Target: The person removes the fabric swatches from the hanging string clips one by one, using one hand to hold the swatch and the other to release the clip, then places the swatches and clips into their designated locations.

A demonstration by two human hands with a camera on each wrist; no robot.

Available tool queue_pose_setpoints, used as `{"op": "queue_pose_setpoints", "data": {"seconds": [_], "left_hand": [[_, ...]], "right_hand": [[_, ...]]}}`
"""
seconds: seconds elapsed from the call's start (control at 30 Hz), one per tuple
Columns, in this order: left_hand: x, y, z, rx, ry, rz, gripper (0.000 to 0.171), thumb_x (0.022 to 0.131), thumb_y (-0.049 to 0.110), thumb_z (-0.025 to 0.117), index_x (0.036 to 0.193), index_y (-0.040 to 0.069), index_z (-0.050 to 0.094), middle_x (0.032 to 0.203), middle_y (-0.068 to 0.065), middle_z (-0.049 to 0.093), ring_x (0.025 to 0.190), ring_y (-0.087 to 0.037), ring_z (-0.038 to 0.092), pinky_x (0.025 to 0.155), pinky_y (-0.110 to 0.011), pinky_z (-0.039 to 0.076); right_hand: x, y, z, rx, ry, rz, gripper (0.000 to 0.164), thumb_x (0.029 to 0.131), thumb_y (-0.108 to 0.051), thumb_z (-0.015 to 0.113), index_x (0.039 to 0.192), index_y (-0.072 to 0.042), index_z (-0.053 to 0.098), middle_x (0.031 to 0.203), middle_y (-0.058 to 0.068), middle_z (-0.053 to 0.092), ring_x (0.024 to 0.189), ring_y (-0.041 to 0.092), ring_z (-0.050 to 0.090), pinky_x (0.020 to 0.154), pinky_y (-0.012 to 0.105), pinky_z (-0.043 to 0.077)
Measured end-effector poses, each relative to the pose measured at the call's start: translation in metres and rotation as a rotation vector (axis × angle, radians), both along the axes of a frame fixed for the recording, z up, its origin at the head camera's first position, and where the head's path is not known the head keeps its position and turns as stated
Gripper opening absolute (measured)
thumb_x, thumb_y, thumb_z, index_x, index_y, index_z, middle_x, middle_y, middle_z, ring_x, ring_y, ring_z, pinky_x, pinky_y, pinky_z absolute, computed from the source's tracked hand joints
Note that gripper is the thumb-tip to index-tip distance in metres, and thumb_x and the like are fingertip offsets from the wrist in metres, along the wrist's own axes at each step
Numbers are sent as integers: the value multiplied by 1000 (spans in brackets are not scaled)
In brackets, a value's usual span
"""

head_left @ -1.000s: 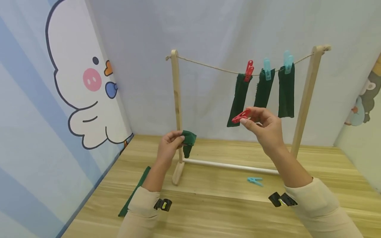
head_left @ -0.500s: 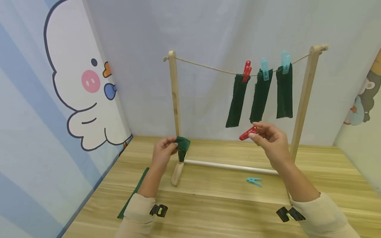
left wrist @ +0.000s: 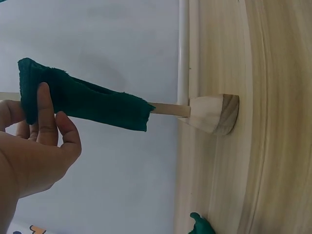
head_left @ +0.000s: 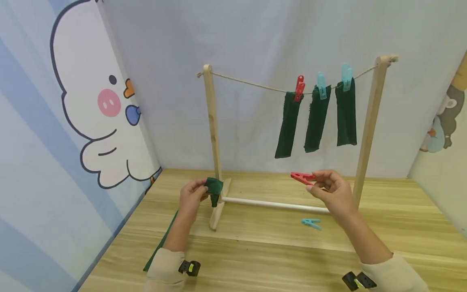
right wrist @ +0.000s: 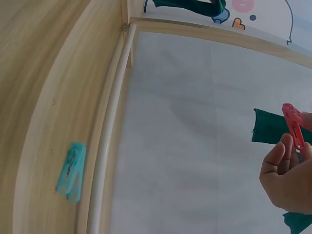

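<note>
My left hand [head_left: 190, 198] pinches a dark green cloth strip [left wrist: 102, 102] near its upper end, and the strip hangs down in front of the rack's left post. My right hand [head_left: 335, 194] holds a red clothespin [head_left: 303, 177] between thumb and fingers, below the hanging cloths. On the rope line [head_left: 251, 84] hang three green cloth strips, the leftmost strip [head_left: 289, 125] under a red clothespin [head_left: 299, 88], the middle strip [head_left: 318, 119] and the right strip [head_left: 346, 113] each under a light blue clothespin [head_left: 321, 86].
A loose blue clothespin [head_left: 311, 223] lies on the wooden table [head_left: 262, 259] in front of the rack's white crossbar [head_left: 277, 205]. Another green cloth [head_left: 160, 247] lies at the left, partly behind my left forearm. Wooden posts [head_left: 372, 129] hold the line at both ends.
Both hands have lowered, the left with the green cloth strip also moving left. The red clothespin has come down with the right hand, away from in front of the hanging cloths.
</note>
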State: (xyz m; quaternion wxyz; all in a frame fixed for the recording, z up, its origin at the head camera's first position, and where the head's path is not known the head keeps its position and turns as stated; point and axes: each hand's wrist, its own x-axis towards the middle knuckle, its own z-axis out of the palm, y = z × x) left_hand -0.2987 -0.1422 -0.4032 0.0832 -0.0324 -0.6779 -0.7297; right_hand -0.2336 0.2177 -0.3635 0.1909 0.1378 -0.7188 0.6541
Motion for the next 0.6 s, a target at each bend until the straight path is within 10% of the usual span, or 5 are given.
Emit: {"op": "queue_pose_setpoints", "data": {"seconds": [0.6], "left_hand": [[-5,-22,-20,67,-18,74,22,88,-9,51,109,-14,56,78,1,63,67,-8,59,68,-24,50]], "right_hand": [[8,13,-34,-121,-59,11,23,81,8,67,101,0,58,89,-5,67,75,7,59,66,16,50]]}}
